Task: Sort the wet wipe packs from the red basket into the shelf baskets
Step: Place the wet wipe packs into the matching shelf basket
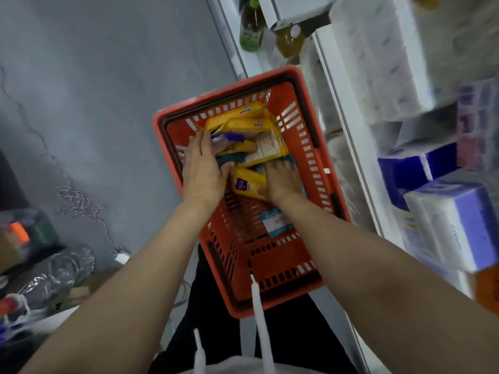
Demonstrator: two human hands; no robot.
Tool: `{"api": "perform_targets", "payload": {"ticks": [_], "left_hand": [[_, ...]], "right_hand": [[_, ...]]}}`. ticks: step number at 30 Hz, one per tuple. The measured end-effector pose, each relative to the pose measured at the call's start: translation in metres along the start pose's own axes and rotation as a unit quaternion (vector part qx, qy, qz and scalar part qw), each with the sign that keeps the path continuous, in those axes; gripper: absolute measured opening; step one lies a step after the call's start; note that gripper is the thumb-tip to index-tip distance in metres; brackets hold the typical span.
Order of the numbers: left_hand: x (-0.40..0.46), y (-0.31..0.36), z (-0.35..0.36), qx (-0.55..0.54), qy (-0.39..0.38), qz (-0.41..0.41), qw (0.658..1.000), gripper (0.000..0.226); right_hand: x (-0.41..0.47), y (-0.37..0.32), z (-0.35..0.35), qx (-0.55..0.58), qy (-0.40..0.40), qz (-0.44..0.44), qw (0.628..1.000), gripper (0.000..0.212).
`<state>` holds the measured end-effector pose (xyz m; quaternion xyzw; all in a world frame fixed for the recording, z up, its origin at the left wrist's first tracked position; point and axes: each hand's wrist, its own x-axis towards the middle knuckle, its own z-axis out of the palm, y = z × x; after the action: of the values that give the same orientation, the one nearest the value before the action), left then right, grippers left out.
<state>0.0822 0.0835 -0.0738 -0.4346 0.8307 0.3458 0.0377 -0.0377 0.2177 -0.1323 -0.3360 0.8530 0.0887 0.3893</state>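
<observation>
Head view, going from the left: blurred clutter lies at the near left edge, with crumpled clear plastic wrap (67, 268) and a thin tangled wire (78, 201) trailing over the grey floor (108, 76). The left hand (204, 168) reaches down into the red basket (318, 163) at its left side; its fingers are nearly straight and lie flat over a purple-and-white pack (229, 139), with the thumb against a teal pack (232, 157) just to its right, but whether it pinches either one I cannot tell. Yellow wet wipe packs (243, 120) are heaped at the far end of the basket, one turned to show its white printed label. A single yellow pack (247, 182) lies between the two hands. The right hand (280, 179) is spread open with straight fingers, pressing flat on a blue pack below it, and its thumb touches the near edge of the single yellow pack. Nearer in the basket, a blue-and-white pack (276, 222) lies alone on the slotted bottom. Right of the basket stands a white shelf unit (348, 109), blurred, with a green bottle (251, 28) at its far end and white-and-purple tissue packs (456, 222) stacked at the near right.
</observation>
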Motion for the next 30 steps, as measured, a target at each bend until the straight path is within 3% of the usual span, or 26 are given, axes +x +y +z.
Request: {"api": "perform_targets", "payload": {"ticks": [3,5,7,10,14,17,19,23,30], "left_hand": [[0.010,-0.006,0.008,-0.019,0.024,0.006,1.000,0.070],[0.014,-0.004,0.010,-0.038,0.060,-0.009,0.997,0.057],[0.012,0.000,0.010,-0.041,0.090,-0.026,0.995,0.038],[0.004,0.003,0.015,-0.012,0.048,0.001,0.999,0.022],[-0.007,0.004,0.025,-0.011,-0.041,0.016,0.999,0.029],[-0.004,0.014,0.024,-0.050,0.039,-0.001,0.998,0.050],[0.008,0.021,0.021,-0.053,0.107,-0.016,0.993,0.053],[0.034,0.031,0.020,-0.070,0.149,-0.050,0.985,0.056],[0.033,0.039,0.024,-0.021,0.093,-0.053,0.994,0.032]], "right_hand": [[-0.011,0.011,0.017,-0.016,-0.050,0.019,0.998,0.045],[-0.018,0.016,0.023,0.088,-0.046,0.043,0.994,0.037],[-0.027,0.017,0.023,0.247,-0.035,0.099,0.963,0.036],[-0.045,0.016,0.017,0.370,-0.010,0.135,0.919,0.043],[-0.065,0.020,0.008,0.501,0.045,0.178,0.845,0.034],[-0.069,0.025,0.003,0.563,0.080,0.193,0.799,0.025],[-0.069,0.026,-0.001,0.579,0.081,0.193,0.788,0.030],[-0.059,0.023,-0.010,0.620,0.079,0.179,0.760,0.035],[-0.050,0.020,-0.016,0.656,0.067,0.170,0.732,0.038]]}}
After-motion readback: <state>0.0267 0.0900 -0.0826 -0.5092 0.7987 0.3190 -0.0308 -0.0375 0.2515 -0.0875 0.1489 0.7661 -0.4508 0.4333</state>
